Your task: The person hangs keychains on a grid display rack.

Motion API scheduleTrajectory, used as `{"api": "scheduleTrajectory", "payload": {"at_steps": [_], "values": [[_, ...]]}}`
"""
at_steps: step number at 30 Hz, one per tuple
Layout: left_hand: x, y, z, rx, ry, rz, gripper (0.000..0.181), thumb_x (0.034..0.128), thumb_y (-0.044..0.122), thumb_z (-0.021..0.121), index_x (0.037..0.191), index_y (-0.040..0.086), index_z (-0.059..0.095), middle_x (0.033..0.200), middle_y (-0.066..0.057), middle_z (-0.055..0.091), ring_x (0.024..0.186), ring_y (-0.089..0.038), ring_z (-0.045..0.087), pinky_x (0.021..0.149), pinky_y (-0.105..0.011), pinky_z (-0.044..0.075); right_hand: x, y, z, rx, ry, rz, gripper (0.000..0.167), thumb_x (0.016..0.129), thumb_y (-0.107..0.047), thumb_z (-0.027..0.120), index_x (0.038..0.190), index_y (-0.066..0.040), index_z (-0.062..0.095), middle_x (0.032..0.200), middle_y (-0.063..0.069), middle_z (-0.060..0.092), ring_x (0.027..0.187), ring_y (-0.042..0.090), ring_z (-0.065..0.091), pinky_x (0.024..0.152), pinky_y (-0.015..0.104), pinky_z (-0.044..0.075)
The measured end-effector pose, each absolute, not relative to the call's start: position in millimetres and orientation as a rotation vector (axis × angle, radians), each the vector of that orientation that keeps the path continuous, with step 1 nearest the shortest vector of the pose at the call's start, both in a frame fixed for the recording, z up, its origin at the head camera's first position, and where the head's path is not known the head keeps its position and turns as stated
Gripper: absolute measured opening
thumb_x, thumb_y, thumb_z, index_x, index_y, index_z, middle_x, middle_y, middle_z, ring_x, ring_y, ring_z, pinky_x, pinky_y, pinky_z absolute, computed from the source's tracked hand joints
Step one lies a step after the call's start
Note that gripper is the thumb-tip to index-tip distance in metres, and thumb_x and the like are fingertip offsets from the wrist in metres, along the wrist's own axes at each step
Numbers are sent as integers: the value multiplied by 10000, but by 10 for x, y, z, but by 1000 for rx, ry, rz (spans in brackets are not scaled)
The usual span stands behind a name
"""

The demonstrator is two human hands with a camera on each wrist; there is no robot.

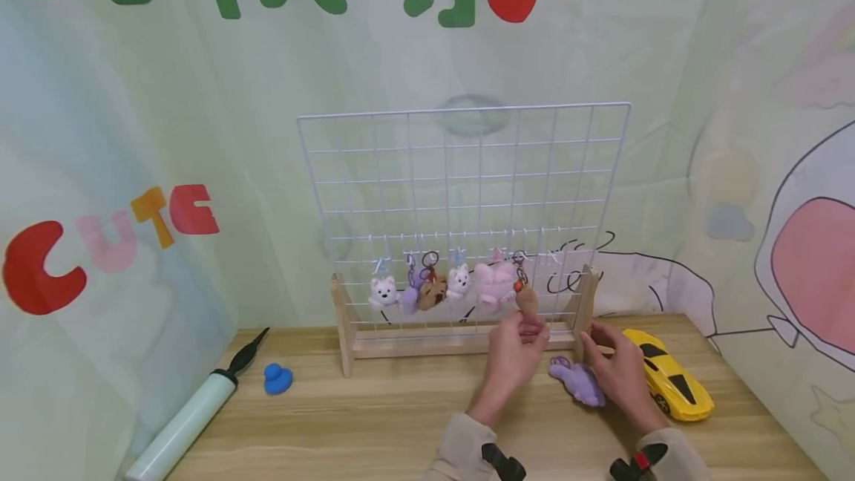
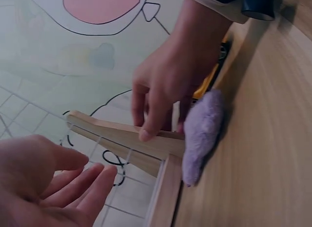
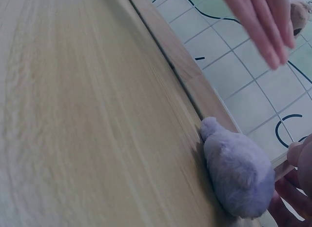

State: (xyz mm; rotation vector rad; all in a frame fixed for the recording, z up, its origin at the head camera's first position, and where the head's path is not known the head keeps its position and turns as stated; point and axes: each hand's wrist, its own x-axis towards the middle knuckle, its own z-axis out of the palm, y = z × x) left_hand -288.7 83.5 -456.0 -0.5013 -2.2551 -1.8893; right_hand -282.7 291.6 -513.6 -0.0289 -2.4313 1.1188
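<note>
A white wire grid rack (image 1: pixel 461 191) stands on wooden feet, with several plush keychains hanging from its hooks. My right hand (image 1: pixel 617 362) pinches the rack's right wooden foot (image 2: pixel 131 137), thumb on one side and fingers curled on the other. Just below the hanging brown keychain (image 1: pixel 527 300) is my left hand (image 1: pixel 516 351); its fingers look relaxed and hold nothing in the wrist views. Between the hands, a purple plush keychain (image 1: pixel 580 382) lies on the table in front of the rack. The right wrist view shows its fluffy body (image 3: pixel 239 173) close to the wooden base.
A yellow toy car (image 1: pixel 671 377) sits right of the right hand. Toward the left are a small blue hat-shaped object (image 1: pixel 277 378) and a pale green pump with a black nozzle (image 1: pixel 190 421). A printed cloth backdrop (image 1: pixel 267 132) rises behind the wooden table (image 1: pixel 320 429).
</note>
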Motion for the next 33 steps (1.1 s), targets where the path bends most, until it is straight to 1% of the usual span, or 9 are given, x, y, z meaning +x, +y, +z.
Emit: {"api": "scheduleTrajectory", "payload": {"at_steps": [4, 9, 12, 16, 19, 24, 26, 30, 33], "values": [[-2888, 849, -4668, -598, -2363, -1793, 99, 965, -23, 751, 1062, -29, 769, 992, -137, 825, 881, -118, 784, 814, -181, 622, -2853, 2901, -5130, 2, -2411, 1111, 416, 1085, -233, 685, 1400, 37, 652, 1296, 290, 738, 1162, 459, 737, 928, 556, 640], [-2906, 828, -4803, -761, -2536, -1542, 196, 968, -62, 710, 1140, -2, 783, 1057, -123, 820, 858, -102, 740, 770, -178, 596, -2851, 2880, -5118, 6, -2423, 1119, 423, 1091, -243, 674, 1404, 42, 644, 1304, 298, 730, 1172, 468, 730, 928, 558, 640], [-2950, 813, -4937, -967, -2614, -1191, 311, 970, -78, 666, 1228, 50, 783, 1157, -68, 814, 962, -100, 740, 840, -191, 590, -2855, 2867, -5113, 3, -2420, 1119, 413, 1090, -237, 677, 1392, 43, 650, 1302, 298, 731, 1172, 469, 732, 929, 562, 639], [-2975, 787, -5091, -1160, -2605, -747, 447, 947, -67, 655, 1338, 125, 751, 1318, 6, 778, 1226, -119, 708, 1051, -259, 542, -2862, 2855, -5116, 6, -2410, 1110, 395, 1086, -226, 683, 1369, 48, 659, 1289, 300, 736, 1161, 470, 736, 917, 557, 643], [-2916, 755, -5069, -1143, -2658, -680, 449, 936, -25, 682, 1353, 130, 745, 1314, 2, 767, 1239, -146, 683, 1057, -266, 519, -2861, 2855, -5117, -3, -2415, 1106, 405, 1089, -241, 679, 1377, 43, 656, 1297, 299, 732, 1167, 470, 732, 928, 567, 637], [-2848, 715, -5016, -1010, -2766, -895, 274, 944, 50, 771, 1217, 74, 786, 1047, -19, 743, 1013, -106, 613, 889, -176, 493, -2861, 2875, -5138, -37, -2439, 1097, 428, 1097, -271, 665, 1407, 24, 644, 1326, 288, 725, 1193, 462, 719, 965, 592, 621], [-2839, 700, -5023, -962, -2772, -964, 222, 933, 71, 812, 1155, 78, 796, 1006, -23, 730, 986, -98, 590, 860, -170, 483, -2857, 2883, -5146, -46, -2446, 1096, 433, 1098, -279, 664, 1410, 21, 643, 1332, 285, 724, 1201, 459, 717, 972, 590, 619], [-2812, 675, -5043, -881, -2773, -999, 187, 910, 106, 858, 1090, 122, 811, 1125, -56, 711, 1108, -149, 607, 926, -196, 517, -2833, 2897, -5146, -59, -2461, 1100, 444, 1098, -287, 663, 1420, 19, 636, 1349, 286, 716, 1218, 462, 709, 985, 590, 613], [-2802, 669, -5034, -854, -2784, -951, 179, 912, 92, 848, 1079, 151, 820, 1198, -37, 705, 1188, -152, 605, 982, -210, 522, -2817, 2906, -5144, -60, -2465, 1100, 450, 1099, -292, 662, 1423, 18, 633, 1352, 287, 713, 1220, 460, 707, 982, 586, 615]]}}
